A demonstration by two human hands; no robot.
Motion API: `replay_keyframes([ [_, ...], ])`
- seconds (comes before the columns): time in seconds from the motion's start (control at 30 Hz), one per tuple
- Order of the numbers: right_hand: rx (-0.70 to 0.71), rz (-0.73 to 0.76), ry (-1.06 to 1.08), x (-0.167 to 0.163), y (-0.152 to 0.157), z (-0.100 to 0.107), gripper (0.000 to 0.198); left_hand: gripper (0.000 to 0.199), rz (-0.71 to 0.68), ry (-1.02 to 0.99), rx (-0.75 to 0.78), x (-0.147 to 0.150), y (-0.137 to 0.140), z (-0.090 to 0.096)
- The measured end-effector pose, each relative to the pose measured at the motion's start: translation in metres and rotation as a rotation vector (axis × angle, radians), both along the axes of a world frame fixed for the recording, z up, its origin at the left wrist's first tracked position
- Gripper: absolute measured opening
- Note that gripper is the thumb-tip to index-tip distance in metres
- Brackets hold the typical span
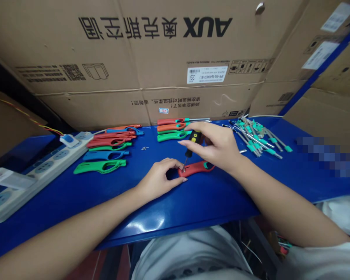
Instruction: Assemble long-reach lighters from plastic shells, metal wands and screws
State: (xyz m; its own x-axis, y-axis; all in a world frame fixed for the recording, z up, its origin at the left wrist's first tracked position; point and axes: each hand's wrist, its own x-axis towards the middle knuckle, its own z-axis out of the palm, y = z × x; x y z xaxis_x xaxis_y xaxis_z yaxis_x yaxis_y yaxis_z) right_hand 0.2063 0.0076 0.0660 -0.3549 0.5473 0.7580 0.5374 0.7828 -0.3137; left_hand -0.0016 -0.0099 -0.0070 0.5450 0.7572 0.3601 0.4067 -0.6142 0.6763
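A red gas lighter (pixel 194 168) lies on its side on the blue table, its handle end toward my left. The fingers and thumb of my left hand (pixel 160 175) pinch that handle end. My right hand (pixel 218 144) is closed around a black and yellow screwdriver (pixel 195 140). Its shaft slants down, and the tip meets the lighter's handle close to my left fingertips. Whether a screw sits under the tip is too small to tell. My right hand hides part of the lighter's front end. A few tiny screws (pixel 145 148) lie on the table beyond my left hand.
Several coloured lighter casings (pixel 100 166) are stacked at the left, beside a white power strip (pixel 43 171). Lighters with metal rods (pixel 172 127) lie at the back middle. A pile of metal rods with green parts (pixel 256 136) is at the right. Cardboard (pixel 163 50) walls the back.
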Motion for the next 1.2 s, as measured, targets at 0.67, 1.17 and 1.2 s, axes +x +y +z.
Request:
replay_keyframes([
  [0.67, -0.331, 0.242, -0.017, -0.0009, 0.0008, -0.0026, 0.042, 0.017, -0.016, -0.002, -0.001, 0.0001, -0.0007, 0.0008],
  [1.17, -0.095, 0.055, 0.001, 0.0009, -0.0025, -0.0012, 0.035, 0.028, -0.041, 0.001, 0.048, -0.0001, -0.0016, 0.0010],
  [1.2, -0.176, 0.142, 0.014, 0.0014, -0.0029, 0.0003, 0.037, 0.030, -0.043, 0.005, 0.049, -0.0002, -0.0017, 0.0007],
])
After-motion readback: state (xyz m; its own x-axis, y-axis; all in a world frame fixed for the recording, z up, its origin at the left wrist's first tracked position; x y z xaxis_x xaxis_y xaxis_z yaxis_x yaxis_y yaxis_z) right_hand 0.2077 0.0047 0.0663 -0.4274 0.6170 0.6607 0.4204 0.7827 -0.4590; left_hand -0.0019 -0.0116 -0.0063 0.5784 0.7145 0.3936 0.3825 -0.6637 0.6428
